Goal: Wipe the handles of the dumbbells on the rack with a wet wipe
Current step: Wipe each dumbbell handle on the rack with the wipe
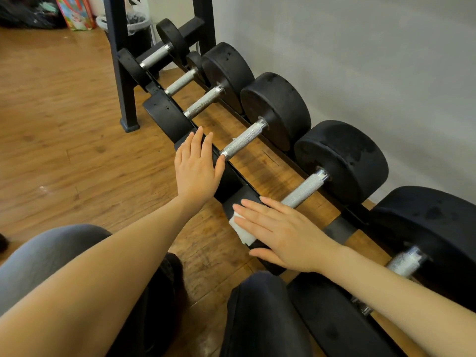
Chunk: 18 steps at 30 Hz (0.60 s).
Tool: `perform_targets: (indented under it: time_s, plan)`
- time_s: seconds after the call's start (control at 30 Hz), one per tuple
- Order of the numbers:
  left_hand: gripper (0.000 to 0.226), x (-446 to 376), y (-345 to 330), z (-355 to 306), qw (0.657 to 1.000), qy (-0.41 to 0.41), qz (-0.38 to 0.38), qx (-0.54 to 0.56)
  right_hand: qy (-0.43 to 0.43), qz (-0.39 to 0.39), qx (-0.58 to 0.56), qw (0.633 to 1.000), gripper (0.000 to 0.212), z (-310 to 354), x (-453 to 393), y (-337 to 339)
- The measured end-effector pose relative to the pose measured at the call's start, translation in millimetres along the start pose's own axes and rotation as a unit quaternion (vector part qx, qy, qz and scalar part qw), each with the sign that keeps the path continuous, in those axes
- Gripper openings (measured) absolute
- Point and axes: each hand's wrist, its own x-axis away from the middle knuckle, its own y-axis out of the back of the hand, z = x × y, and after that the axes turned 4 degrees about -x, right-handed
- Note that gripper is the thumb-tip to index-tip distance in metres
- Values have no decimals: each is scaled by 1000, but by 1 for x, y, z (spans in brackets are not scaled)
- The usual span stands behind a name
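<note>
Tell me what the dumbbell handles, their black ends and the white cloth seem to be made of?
Handles: likely steel, silvery with a fine crosshatched texture. Black ends: probably rubber-coated, matte and slightly mottled. White cloth: looks like a thin, soft wet wipe, pressed flat under the right hand.

The floor (64, 140) was made of warm brown wooden planks with visible grain and some small marks. On the right side stood a plain pale grey wall (360, 55), evenly lit by soft light. In the far left corner a colourful bag (76, 12) leaned near dark bags (28, 14), and a small bin with a clear plastic liner (136, 21) stood close to the wall.
</note>
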Motion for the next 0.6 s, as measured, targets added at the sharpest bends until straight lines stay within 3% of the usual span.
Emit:
perform_targets:
  time_s: [0.3, 0.47, 0.6]
  plan:
    - [63, 0, 4, 0, 1000, 0, 15, 6, 79, -43, -25, 996, 42, -9, 11, -3]
    - [61, -1, 10, 4, 999, -2, 47, 23, 12, -112, -51, 992, 37, -17, 19, -4]
    - [56, -8, 17, 11, 997, -9, 54, 49, -103, -187, -125, 969, 41, -28, 4, 0]
